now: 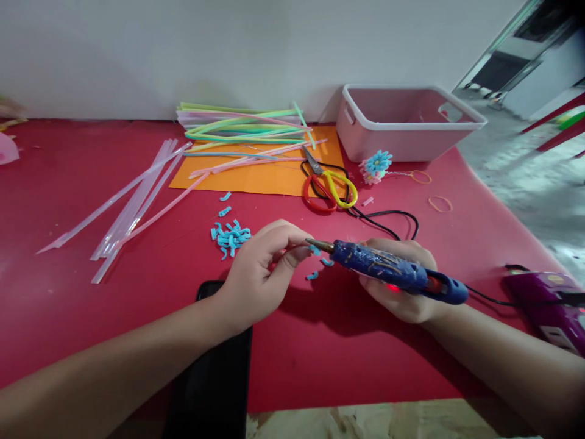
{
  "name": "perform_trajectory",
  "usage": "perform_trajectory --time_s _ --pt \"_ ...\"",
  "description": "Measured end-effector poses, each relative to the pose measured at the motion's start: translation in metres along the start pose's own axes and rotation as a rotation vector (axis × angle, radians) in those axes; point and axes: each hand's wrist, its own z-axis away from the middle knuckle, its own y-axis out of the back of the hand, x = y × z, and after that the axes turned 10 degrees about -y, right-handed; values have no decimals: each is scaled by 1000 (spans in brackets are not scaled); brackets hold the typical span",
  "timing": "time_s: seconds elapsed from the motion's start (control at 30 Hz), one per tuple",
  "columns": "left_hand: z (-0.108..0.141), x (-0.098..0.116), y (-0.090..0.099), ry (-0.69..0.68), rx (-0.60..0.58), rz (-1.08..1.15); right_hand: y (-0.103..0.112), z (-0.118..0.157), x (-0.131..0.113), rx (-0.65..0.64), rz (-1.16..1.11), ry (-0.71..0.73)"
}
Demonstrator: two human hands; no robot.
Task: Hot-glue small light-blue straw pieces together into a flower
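Observation:
My right hand [402, 274] is wrapped round a blue hot glue gun [384, 265], its metal nozzle pointing left and a red light glowing on its side. Between the thumb and fingertips of my left hand [269, 268] is a small blue piece [314, 250], right at the nozzle tip; whether they touch I cannot tell. A few similar blue bits [312, 275] lie on the table just below the nozzle. Left of my left hand sits a small pile of curled blue pieces [232, 236].
Scissors [326, 186] with red and yellow handles rest on an orange sheet [256, 183] beside coloured strips [242, 125]. Clear strips [137, 207] lie left. A pink basket [411, 131], blue flower [378, 163], black cord [393, 213], purple power strip [543, 299] and black phone [214, 378] surround my hands.

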Motion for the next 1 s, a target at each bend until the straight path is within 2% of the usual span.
perform_trajectory --time_s 0.13,0.27,0.77,1.0 --pt "0 -1 0 -38 2 21 0 0 1 14 -15 33" --pt "2 -3 0 -34 28 56 0 2 3 23 -2 0" --pt "2 -4 2 -88 40 47 -4 2 8 72 16 160" --pt "2 -2 2 -99 36 46 -4 2 5 54 44 119"
